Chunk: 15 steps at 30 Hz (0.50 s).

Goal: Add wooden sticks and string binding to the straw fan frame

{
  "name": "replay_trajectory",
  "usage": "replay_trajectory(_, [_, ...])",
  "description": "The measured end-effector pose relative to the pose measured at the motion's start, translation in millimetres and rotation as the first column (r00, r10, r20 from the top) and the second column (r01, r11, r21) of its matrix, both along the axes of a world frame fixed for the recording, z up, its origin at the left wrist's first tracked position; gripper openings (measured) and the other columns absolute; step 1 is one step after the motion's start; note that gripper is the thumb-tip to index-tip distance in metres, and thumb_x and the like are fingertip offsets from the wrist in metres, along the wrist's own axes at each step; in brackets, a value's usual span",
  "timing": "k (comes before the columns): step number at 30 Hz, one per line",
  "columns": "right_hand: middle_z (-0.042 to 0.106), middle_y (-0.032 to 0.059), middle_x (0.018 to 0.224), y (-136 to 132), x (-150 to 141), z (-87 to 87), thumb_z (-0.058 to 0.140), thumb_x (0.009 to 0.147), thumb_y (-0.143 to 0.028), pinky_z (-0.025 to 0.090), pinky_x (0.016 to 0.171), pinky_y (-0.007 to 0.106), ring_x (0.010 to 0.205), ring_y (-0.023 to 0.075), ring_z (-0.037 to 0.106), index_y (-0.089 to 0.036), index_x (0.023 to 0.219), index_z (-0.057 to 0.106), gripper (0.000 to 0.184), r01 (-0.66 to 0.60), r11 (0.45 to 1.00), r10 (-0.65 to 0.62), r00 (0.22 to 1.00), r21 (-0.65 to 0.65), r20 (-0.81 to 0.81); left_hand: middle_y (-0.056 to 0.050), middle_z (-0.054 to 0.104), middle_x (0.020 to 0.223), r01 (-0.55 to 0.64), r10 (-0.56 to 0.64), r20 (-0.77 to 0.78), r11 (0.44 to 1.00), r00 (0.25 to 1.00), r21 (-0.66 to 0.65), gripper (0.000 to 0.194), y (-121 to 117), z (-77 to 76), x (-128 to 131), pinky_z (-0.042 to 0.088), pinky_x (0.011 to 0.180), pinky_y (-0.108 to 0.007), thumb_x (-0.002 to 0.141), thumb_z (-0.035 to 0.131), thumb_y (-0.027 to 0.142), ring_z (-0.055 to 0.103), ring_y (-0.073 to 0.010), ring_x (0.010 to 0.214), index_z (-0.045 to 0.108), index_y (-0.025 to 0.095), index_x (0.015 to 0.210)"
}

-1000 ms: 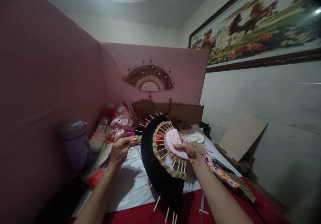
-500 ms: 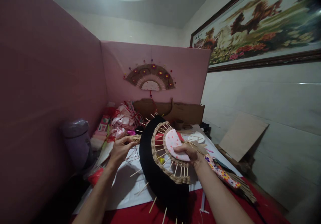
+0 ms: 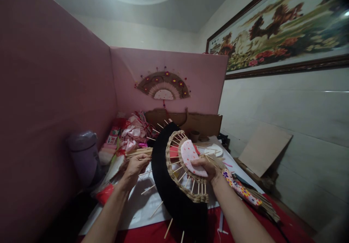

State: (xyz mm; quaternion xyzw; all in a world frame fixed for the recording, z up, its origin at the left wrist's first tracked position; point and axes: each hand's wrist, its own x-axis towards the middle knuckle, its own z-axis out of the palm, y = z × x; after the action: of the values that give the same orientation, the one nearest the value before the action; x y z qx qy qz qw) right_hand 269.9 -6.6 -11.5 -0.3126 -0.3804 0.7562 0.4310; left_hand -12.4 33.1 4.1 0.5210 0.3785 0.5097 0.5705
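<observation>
Lowered slightly since the earlier frame, the left fingers (image 3: 140, 163) are now set below a bundle of thin sticks (image 3: 138, 151), which is exposed more fully above them; the fan (image 3: 163, 174) is held in nearly the same pose. By the left fingers a pale stick tip (image 3: 145, 159) is pinched narrowly at the fan's outer edge; whether it is joined to the fan cannot be told. Immediately right of them the curved rim is presented, its long axis sloped from beyond the fingers down toward the near side. By the right fingers (image 3: 200, 162) the spotted pink pad (image 3: 189, 152) is gripped, thumb on top, the rest hidden underneath. Matte black cloth is bordered inside by coarse, straw-coloured braiding (image 3: 171, 165), crossed by smooth, slender ribs (image 3: 182, 177).
</observation>
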Motion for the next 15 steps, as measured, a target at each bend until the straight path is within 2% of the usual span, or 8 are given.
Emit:
replay_trajectory(4, [0.067, 0.0076, 0.056, -1.6, -0.1, 2.3, 0.061, 0.064, -0.019, 0.052, 0.041, 0.027, 0.045, 0.0187, 0.062, -0.009, 0.082, 0.065, 0.021, 0.066, 0.998, -0.065, 0.996, 0.018, -0.055, 0.010, 0.030, 0.041, 0.030, -0.031, 0.020, 0.999, 0.999, 0.024, 0.039, 0.2, -1.4, -3.3, 0.010, 0.039, -0.020, 0.058, 0.071, 0.045, 0.019, -0.0020, 0.036, 0.047, 0.015, 0.054])
replay_trajectory(9, [0.069, 0.0080, 0.062, -1.9, -3.7, 3.7, 0.064, 0.063, -0.019, 0.052, 0.042, 0.027, 0.047, 0.0185, 0.062, -0.011, 0.082, 0.066, 0.021, 0.206, 0.978, -0.206, 0.969, -0.012, -0.133, 0.010, 0.030, 0.043, 0.029, -0.030, 0.018, 0.999, 0.999, 0.042, 0.032, 1.6, -3.8, -3.9, 0.009, 0.040, -0.019, 0.059, 0.071, 0.043, 0.018, -0.0022, 0.038, 0.058, 0.013, 0.064])
replay_trajectory(15, [0.068, 0.0071, 0.057, 0.8, -10.8, 2.4, 0.060, 0.068, -0.022, 0.054, 0.050, 0.031, 0.050, 0.0202, 0.064, -0.010, 0.082, 0.064, 0.019, 0.359, 0.933, -0.349, 0.907, -0.001, -0.236, 0.002, 0.049, 0.048, 0.001, 0.011, -0.045, 0.968, 0.999, 0.251, 0.026, -4.8, -2.6, 13.0, 0.031, 0.049, -0.021, 0.063, 0.068, 0.039, 0.040, -0.0081, 0.048, 0.066, 0.013, 0.063])
